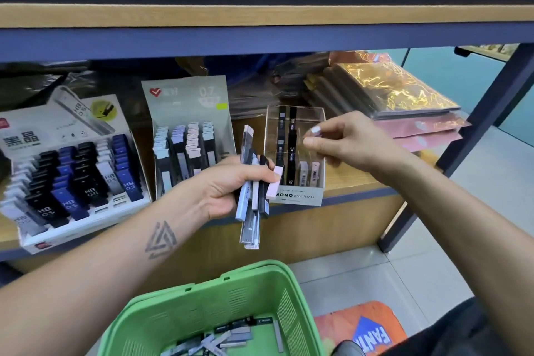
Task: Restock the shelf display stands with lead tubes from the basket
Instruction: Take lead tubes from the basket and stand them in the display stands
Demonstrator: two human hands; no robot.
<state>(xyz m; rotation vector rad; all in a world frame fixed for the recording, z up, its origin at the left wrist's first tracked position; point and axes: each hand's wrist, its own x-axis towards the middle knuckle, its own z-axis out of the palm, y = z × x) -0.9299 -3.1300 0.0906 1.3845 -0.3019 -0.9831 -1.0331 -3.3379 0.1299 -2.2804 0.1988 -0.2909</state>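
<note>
Head view: left hand [231, 182] grips lead tubes [250, 205].

Both forearms are bare, with no sleeves, watch or bracelet showing. The left forearm [121, 254] carries a dark tattoo [160, 240] just below the wrist: an interlaced triangle made of nested, overlapping line bands, point toward the left hand [228, 185]. The right hand [344, 139] has a pale, glossy thumbnail [315, 130]. At the lower right corner of the view, dark clothing [462, 332] shows under the right forearm [450, 211].
</note>
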